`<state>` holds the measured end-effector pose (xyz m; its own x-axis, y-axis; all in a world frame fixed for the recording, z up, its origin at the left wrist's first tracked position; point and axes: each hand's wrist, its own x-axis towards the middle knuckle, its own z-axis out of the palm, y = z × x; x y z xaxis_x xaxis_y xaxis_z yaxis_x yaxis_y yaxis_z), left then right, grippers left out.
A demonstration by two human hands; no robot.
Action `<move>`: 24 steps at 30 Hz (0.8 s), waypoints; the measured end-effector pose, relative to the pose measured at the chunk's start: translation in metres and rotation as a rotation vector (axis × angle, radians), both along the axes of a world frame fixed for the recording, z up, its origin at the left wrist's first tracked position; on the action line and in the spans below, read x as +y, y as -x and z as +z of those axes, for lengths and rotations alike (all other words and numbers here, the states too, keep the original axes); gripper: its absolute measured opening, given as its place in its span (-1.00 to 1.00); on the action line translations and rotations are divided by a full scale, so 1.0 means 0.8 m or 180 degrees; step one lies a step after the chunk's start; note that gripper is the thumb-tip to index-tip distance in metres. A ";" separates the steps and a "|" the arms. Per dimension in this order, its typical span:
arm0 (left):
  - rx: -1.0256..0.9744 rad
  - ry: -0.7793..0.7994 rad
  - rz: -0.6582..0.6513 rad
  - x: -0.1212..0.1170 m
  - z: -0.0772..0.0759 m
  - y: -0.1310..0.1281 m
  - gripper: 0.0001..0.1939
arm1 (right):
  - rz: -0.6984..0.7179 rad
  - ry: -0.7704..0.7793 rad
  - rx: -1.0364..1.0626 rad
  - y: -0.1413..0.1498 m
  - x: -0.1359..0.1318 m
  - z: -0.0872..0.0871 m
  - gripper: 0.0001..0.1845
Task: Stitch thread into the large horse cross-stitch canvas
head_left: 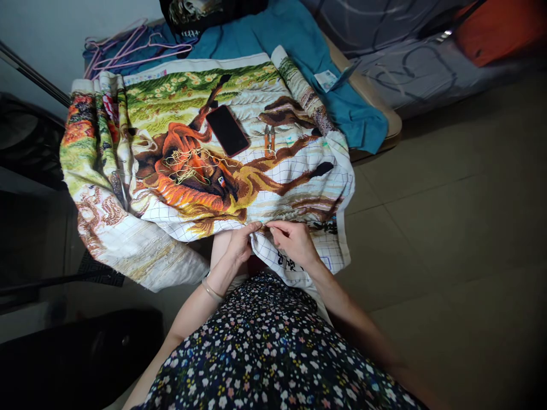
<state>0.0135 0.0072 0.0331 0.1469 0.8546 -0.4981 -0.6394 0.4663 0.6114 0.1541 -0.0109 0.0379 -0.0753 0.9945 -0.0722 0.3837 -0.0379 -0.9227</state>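
A large cross-stitch canvas (273, 171) with an orange and brown horse design lies spread over a low table, its near edge hanging toward my lap. My left hand (237, 245) grips the canvas edge from below, thumb on top. My right hand (294, 239) is closed in a pinch at the same edge, fingertips meeting my left thumb; whatever it pinches is too small to see. A tangle of loose yellow thread (188, 162) rests on the horse.
A black phone (228, 130) and small snips (269, 140) lie on the canvas. A blue cloth (342, 108) covers the table's far side, with pink hangers (128, 48) at the back. Tiled floor (448, 228) opens to the right; dark objects sit left.
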 end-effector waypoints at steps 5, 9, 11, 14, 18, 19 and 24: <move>-0.0040 0.0053 0.0049 0.000 -0.001 0.000 -0.56 | 0.0001 -0.0189 -0.0305 0.002 0.003 0.009 -0.67; -0.0088 0.0113 0.0080 0.001 -0.002 0.000 -0.61 | 0.0103 -0.0495 -0.0893 0.007 0.008 0.022 -0.71; -0.0069 0.0172 0.0078 0.001 -0.004 0.001 -0.65 | 0.0075 -0.0547 -0.1152 0.011 0.008 0.027 -0.75; -0.0016 0.0227 0.0075 0.001 -0.006 0.001 -0.71 | -0.0076 -0.0361 -0.1069 0.019 0.006 0.028 -0.80; -0.0011 0.0138 0.0083 0.003 -0.005 -0.001 -0.70 | -0.0152 0.0326 -0.0188 0.025 -0.001 0.014 -0.86; 0.0008 0.0116 0.0088 0.003 -0.004 -0.001 -0.70 | -0.0160 0.0389 -0.0046 0.025 -0.002 0.009 -0.87; 0.0188 0.0082 0.0162 0.005 -0.003 -0.005 -0.73 | -0.0326 0.0138 0.0197 0.025 -0.001 -0.010 -0.87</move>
